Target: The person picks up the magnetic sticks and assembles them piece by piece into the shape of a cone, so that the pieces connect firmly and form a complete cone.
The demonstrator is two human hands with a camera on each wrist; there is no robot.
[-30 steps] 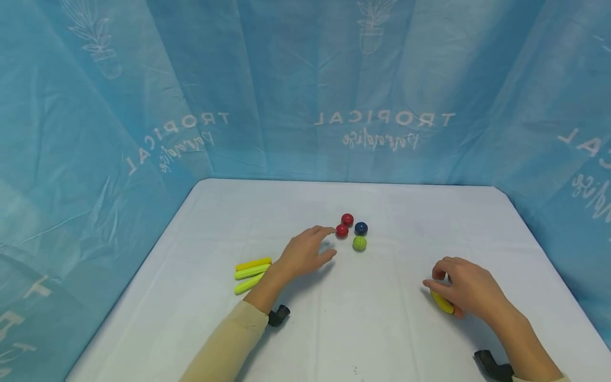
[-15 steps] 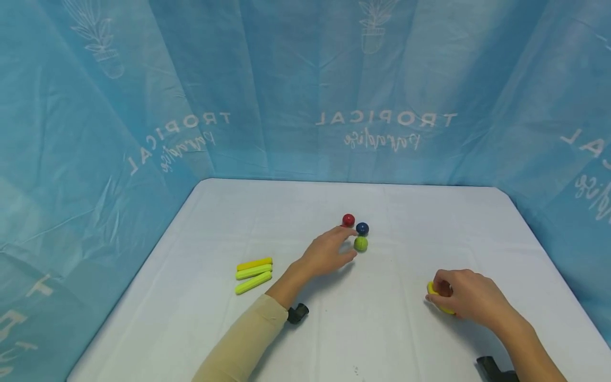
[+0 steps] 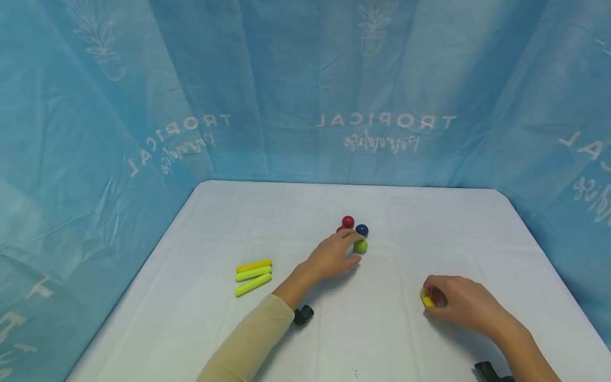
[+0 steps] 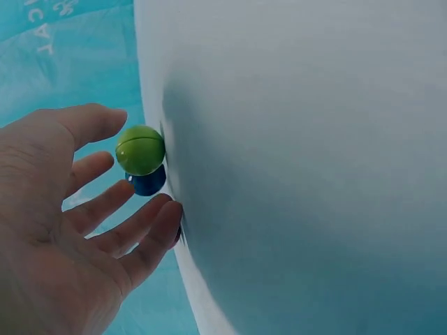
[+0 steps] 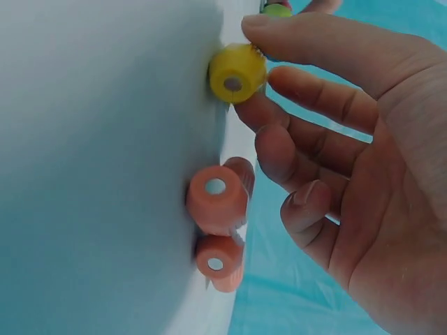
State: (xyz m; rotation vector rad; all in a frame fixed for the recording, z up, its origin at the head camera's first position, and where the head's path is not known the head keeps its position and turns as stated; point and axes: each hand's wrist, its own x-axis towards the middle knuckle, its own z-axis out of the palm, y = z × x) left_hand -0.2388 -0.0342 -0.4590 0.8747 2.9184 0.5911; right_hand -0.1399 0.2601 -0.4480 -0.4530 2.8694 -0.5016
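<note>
My left hand [image 3: 334, 254] reaches to the ball group, fingers spread and gently bent around a glossy green ball [image 4: 140, 150]; its index finger overlaps that ball in the head view. A dark blue ball [image 3: 361, 230] sits just behind the green one. Two red balls are farther back, one red ball [image 3: 348, 222] in plain sight, the other mostly hidden by the hand. On the right, my right hand [image 3: 465, 305] pinches a short yellow stick [image 5: 237, 73] with a hole in its end, between thumb and fingertips. Below it in the right wrist view lie salmon-pink sticks [image 5: 218, 199].
Three ribbed sticks lie side by side at the left: a yellow stick [image 3: 254, 266] and two yellow-green sticks [image 3: 253, 285]. A white cloth [image 3: 372, 329] covers the table. Blue printed curtains [image 3: 286, 148] hang at the back and sides.
My left hand has moved right, from beside the red balls to the green ball. My right hand's fingers have closed in on the yellow stick, which has shifted slightly left.
</note>
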